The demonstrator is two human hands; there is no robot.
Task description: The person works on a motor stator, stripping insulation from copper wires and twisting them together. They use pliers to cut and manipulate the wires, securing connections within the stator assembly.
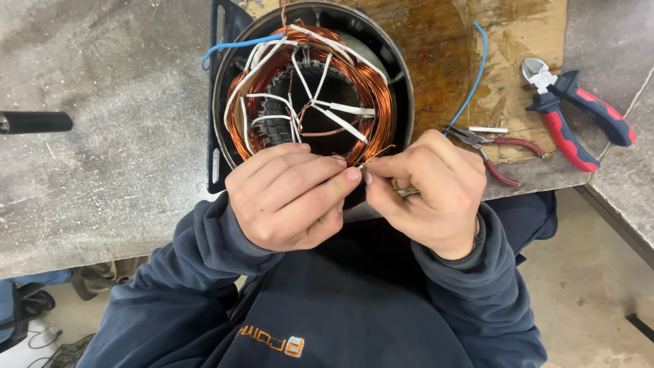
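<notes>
Item: motor stator (pixel 310 88), round dark housing, copper windings with white sleeved leads crossing the bore; it sits at the near edge of the grey workbench (pixel 109 170), close to the person, likely so the leads stay within finger reach.

Left hand (pixel 289 197): fingers curled together, thumb and forefinger pinched on a fine copper wire end (pixel 371 158) at the stator's near rim.

Right hand (pixel 426 194): closed, fingertips pinching the same wire end; a small metal object shows under the palm, kind unclear.

Nearby: needle-nose pliers (pixel 494 146) just beside the right hand; red-and-blue side cutters (pixel 579 112) further right; blue wire (pixel 477 68) over cardboard sheet (pixel 524 61).

Room: open bench left; bench edge close on the right.
</notes>
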